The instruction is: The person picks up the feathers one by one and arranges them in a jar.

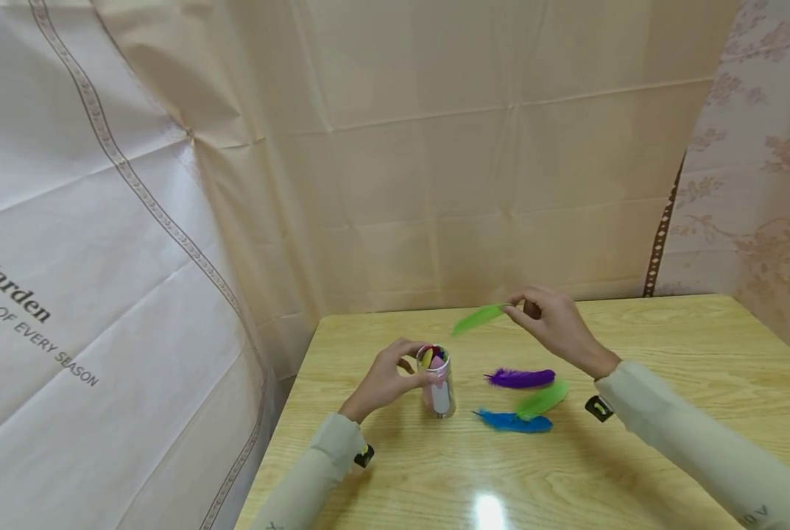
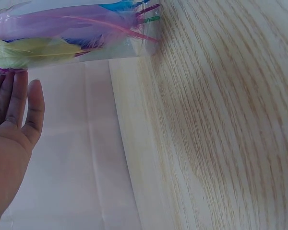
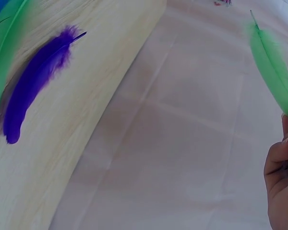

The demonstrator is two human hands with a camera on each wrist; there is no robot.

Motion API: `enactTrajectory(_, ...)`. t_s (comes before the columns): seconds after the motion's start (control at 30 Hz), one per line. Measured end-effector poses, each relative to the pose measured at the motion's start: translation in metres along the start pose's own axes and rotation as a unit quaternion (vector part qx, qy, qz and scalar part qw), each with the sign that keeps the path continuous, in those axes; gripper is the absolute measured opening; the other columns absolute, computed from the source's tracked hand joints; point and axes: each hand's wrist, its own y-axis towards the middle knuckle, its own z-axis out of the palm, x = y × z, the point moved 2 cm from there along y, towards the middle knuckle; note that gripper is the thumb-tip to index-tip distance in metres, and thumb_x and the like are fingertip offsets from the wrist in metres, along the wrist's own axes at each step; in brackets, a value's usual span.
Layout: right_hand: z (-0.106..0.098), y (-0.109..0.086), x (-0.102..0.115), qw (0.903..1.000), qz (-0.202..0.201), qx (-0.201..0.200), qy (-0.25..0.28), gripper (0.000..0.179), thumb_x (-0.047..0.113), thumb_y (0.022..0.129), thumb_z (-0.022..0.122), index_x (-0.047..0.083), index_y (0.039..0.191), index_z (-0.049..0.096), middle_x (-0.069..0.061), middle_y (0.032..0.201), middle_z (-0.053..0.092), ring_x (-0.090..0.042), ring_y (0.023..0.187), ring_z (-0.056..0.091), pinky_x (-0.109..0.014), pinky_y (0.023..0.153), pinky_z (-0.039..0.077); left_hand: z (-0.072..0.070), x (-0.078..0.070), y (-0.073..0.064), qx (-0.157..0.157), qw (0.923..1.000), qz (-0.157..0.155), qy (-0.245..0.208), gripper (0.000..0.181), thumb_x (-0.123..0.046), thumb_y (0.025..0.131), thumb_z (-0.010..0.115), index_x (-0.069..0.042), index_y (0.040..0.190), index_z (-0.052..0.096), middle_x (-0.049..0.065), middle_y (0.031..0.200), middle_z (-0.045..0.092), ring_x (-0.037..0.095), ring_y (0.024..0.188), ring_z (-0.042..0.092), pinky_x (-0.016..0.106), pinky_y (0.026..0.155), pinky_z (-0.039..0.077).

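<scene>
My left hand (image 1: 389, 377) holds a clear cylindrical jar (image 1: 439, 401) round its upper part, thumb on the near side. Inside, pink, yellow, blue and purple feathers show through the wall; in the left wrist view the yellow feather (image 2: 36, 51) lies along one side. Raised above the table, my right hand (image 1: 554, 324) pinches a green feather (image 1: 477, 319) by one end, and its bare quill points away from the fingers in the right wrist view. Beneath that hand lie a purple feather (image 1: 522, 379), a second green feather (image 1: 543, 400) and a blue feather (image 1: 515, 422), which the green one overlaps.
The wood-grain table (image 1: 633, 471) ends at a back edge close behind the jar and hands. A beige curtain (image 1: 467, 184) hangs behind it, a white printed sheet (image 1: 103, 331) on the left and a floral one (image 1: 766, 184) on the right.
</scene>
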Motion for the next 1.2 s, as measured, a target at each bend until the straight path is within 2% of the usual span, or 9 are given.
enactTrajectory(0.27,0.010,0.008,0.010,0.9997,-0.010,0.008,0.022,0.013,0.003,0.094,0.075,0.013,0.103,0.075,0.004,0.085,0.062,-0.009,0.062,0.044,-0.022,0.055,0.038,0.000,-0.002,-0.001,0.001,1.0000,0.002,-0.001,0.051,-0.041,0.089,0.082,-0.032,0.136,0.064,-0.005,0.122,0.063,0.014,0.110,0.057,0.047,0.091,0.054)
enactTrajectory(0.53,0.021,0.013,0.018,0.9990,-0.036,0.017,0.019,0.015,0.000,0.090,0.078,0.010,0.101,0.076,0.007,0.085,0.062,-0.007,0.061,0.046,-0.021,0.052,0.041,0.000,-0.002,-0.001,0.001,1.0000,0.009,-0.002,0.052,-0.041,0.090,0.081,-0.029,0.137,0.064,-0.010,0.121,0.062,0.015,0.109,0.058,0.046,0.090,0.054)
enactTrajectory(0.9,0.035,0.018,0.023,0.9911,-0.131,0.017,0.021,0.025,-0.008,0.083,0.082,0.010,0.099,0.074,0.007,0.089,0.065,-0.006,0.062,0.046,-0.016,0.053,0.038,0.000,-0.002,-0.001,-0.001,1.0000,0.006,0.005,0.051,-0.041,0.090,0.081,-0.027,0.136,0.064,-0.011,0.120,0.061,0.014,0.109,0.058,0.043,0.089,0.055)
enactTrajectory(1.03,0.038,0.020,0.025,0.9867,-0.159,0.021,0.025,0.027,-0.009,0.082,0.081,0.009,0.100,0.074,0.004,0.091,0.066,-0.011,0.066,0.050,-0.021,0.055,0.043,-0.001,-0.002,-0.001,0.000,1.0000,0.009,0.005,0.053,-0.043,0.090,0.080,-0.027,0.137,0.064,-0.011,0.121,0.061,0.014,0.111,0.058,0.043,0.089,0.055)
enactTrajectory(1.2,0.039,0.023,0.028,0.9805,-0.194,0.032,0.007,0.029,-0.008,0.080,0.084,0.010,0.101,0.074,0.004,0.092,0.066,-0.009,0.068,0.049,-0.022,0.058,0.044,-0.001,-0.002,0.000,-0.001,1.0000,0.008,0.003,0.052,-0.044,0.089,0.081,-0.028,0.136,0.064,-0.012,0.122,0.061,0.013,0.110,0.058,0.044,0.089,0.055)
